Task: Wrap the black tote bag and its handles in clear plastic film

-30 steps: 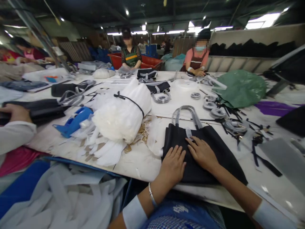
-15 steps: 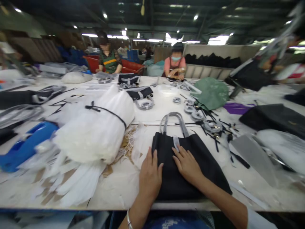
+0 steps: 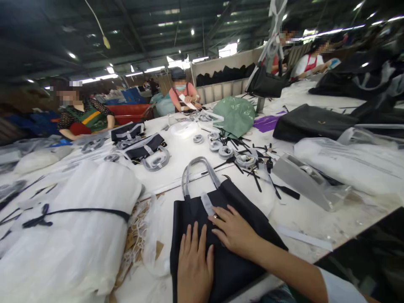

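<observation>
Bottom center of the frame, and here's the black tote bag (image 3: 249,206), lying flat on the white table (image 3: 178,181), its looped handles (image 3: 199,160) in grey-clear wrapping and pointing up the picture. Both hands are on it! The left hand (image 3: 194,269) is spread open, palm down on the bag's front at the bottom of the frame, gripping nothing. The right hand (image 3: 235,233), also open and flat, lies just beside it to the right, fingertips right by the lower end of a film-wrapped tab (image 3: 207,204).

Over at lower left, a big bundle of white plastic (image 3: 78,248), cinched by a black tie (image 3: 91,211). Right of center, wrapped strap coils (image 3: 246,160) sit among loose black strips (image 3: 285,192), a green plastic bag (image 3: 235,115) just above them. Purple sheeting (image 3: 267,123) shows at upper right, near another black bag (image 3: 312,122). Across the table, upper center, a masked co-worker (image 3: 176,94) handles a white piece (image 3: 187,102).
</observation>
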A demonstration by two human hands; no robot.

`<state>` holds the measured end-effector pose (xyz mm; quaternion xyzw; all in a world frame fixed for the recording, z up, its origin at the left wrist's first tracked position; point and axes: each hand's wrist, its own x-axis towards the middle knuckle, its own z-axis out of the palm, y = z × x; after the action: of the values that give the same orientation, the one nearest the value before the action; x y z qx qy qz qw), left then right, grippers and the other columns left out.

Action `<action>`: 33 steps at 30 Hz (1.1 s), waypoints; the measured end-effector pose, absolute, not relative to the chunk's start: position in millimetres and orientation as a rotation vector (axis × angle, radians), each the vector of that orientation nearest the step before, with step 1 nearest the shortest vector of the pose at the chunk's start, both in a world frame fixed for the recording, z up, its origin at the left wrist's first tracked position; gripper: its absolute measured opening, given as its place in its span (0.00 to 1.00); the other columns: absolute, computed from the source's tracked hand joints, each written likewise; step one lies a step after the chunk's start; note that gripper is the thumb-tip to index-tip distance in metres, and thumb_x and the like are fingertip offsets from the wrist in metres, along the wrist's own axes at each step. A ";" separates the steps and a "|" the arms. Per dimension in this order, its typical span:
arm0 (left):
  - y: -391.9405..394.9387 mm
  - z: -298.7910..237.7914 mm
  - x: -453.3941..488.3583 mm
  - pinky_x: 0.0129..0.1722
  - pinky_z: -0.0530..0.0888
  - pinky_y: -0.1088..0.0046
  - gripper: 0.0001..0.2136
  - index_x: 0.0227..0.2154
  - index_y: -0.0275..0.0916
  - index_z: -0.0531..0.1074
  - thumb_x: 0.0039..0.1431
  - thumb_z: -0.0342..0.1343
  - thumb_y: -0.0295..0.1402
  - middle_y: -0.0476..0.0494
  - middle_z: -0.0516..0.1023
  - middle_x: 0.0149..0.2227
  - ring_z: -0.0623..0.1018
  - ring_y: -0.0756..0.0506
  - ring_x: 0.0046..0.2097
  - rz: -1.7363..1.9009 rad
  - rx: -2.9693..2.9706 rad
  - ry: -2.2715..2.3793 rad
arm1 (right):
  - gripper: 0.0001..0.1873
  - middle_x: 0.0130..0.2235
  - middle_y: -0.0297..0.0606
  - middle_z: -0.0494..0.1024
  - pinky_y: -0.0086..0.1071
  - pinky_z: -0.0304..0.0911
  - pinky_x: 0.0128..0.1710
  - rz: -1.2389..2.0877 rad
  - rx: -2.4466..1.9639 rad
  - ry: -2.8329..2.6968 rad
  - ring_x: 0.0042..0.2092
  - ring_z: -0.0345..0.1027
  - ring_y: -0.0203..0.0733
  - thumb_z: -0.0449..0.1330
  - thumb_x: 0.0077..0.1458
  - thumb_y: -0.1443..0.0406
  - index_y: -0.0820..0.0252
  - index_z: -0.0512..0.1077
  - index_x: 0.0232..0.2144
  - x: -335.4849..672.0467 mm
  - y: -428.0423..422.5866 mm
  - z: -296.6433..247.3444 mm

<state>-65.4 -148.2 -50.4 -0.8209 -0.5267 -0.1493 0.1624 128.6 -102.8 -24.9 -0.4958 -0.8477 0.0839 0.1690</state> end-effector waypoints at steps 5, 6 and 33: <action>-149.4 -38.0 -69.7 0.60 0.69 0.55 0.26 0.65 0.41 0.57 0.65 0.50 0.35 0.40 0.57 0.67 0.60 0.37 0.67 -0.305 -2.429 -1.523 | 0.29 0.64 0.49 0.62 0.53 0.50 0.64 0.108 -1.336 -2.487 0.66 0.51 0.56 0.56 0.63 0.55 0.59 0.61 0.63 163.3 -104.8 -28.4; -149.8 -35.4 -69.0 0.60 0.69 0.54 0.26 0.65 0.41 0.57 0.65 0.50 0.35 0.40 0.57 0.67 0.59 0.37 0.67 -0.301 -2.442 -1.550 | 0.29 0.64 0.49 0.62 0.53 0.50 0.64 0.109 -1.330 -2.489 0.66 0.52 0.56 0.57 0.63 0.56 0.59 0.62 0.63 164.2 -104.8 -28.8; -154.9 -24.6 -62.0 0.64 0.61 0.47 0.21 0.60 0.41 0.64 0.64 0.51 0.36 0.38 0.64 0.64 0.61 0.36 0.66 -0.721 -2.597 -1.818 | 0.21 0.61 0.44 0.68 0.46 0.61 0.61 0.165 -1.060 -2.506 0.63 0.60 0.48 0.51 0.66 0.63 0.63 0.66 0.59 125.3 -105.2 -29.3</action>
<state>-62.0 -154.9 -24.6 -0.7977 -0.5583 -0.2213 -0.0546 125.3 -105.2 -29.3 -0.3805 -0.8996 0.0591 0.2061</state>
